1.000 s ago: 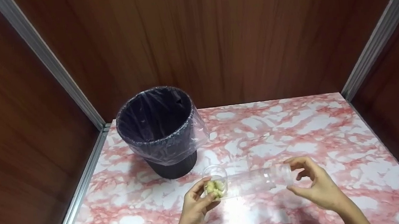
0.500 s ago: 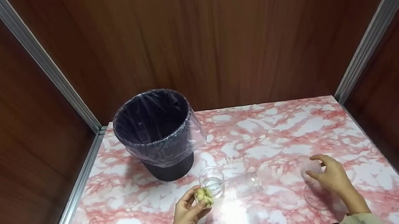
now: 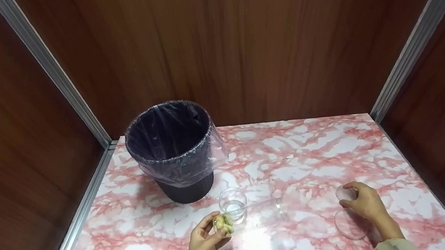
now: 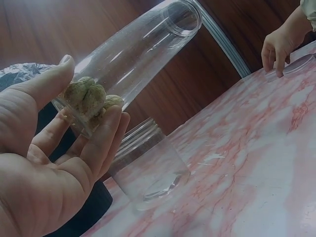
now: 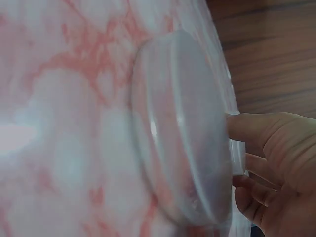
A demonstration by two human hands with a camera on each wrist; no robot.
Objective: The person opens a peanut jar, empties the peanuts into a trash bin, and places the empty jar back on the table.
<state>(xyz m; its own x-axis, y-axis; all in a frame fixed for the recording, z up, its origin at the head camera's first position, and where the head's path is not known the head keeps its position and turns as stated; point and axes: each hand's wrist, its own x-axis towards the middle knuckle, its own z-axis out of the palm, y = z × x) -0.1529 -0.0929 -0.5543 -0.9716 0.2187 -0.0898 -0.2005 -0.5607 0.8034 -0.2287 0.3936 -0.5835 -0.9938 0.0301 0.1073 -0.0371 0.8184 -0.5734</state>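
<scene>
Left hand (image 3: 203, 241) was palm-up by my wrist cam, thumb on one side and fingers opposite, pinching the closed end of a clear tube (image 4: 133, 54). I had the tube roughly on its side above the counter (image 3: 312, 169), mouth pointing to my right, greenish-yellow lumps (image 4: 89, 96) sitting at the held end. Clear jar (image 4: 153, 173) stood upright on the counter just beyond the tube, lined bin (image 3: 185, 187) near it on the far left. Right hand (image 3: 368, 205) was well out to the right, wrist bent with fingers angled inward, pinching a small cap (image 3: 342, 193) between thumb and forefinger; remaining fingers looked curled in behind. Couldn't tell whether the cap touched the counter. Wide lid (image 5: 168, 133) lay flat on the counter just beside the right fingers.
</scene>
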